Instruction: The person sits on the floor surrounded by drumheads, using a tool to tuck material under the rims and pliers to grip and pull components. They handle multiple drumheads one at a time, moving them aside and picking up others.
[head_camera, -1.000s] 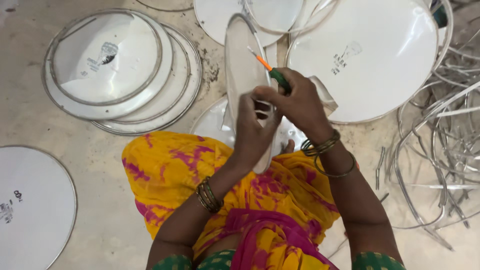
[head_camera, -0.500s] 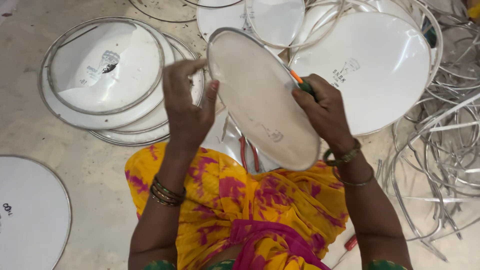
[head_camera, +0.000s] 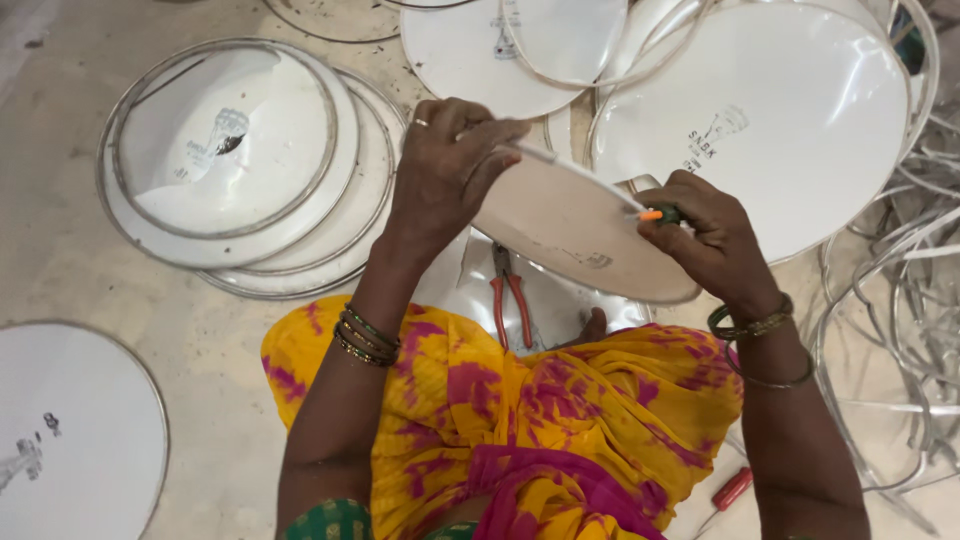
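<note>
Left hand: I see my left hand (head_camera: 450, 165) gripping the far rim of a round white disc (head_camera: 570, 225), fingers (head_camera: 490, 140) curled tight over its edge, a ring on one finger.
Right hand: my right hand (head_camera: 705, 240) is wrapped around a small tool with an orange tip (head_camera: 652, 214), fingers closed on its handle, the tip touching the disc's right rim.
Disc: held tilted above my lap, between both hands, off the floor.
Lap: yellow and pink cloth (head_camera: 520, 410) lies below the disc.
Pliers: red-handled pliers (head_camera: 508, 295) lie just under the disc, on another white sheet.
Left stack: a stack of rimmed discs (head_camera: 240, 165) sits on the floor (head_camera: 60, 270) to my left.
Far side: a large white disc (head_camera: 790, 110) lies beyond my right hand.
Right edge: a tangle of metal hoops (head_camera: 900, 300) lies on the floor.
Near left: one more disc (head_camera: 70, 430) is partly in view.
</note>
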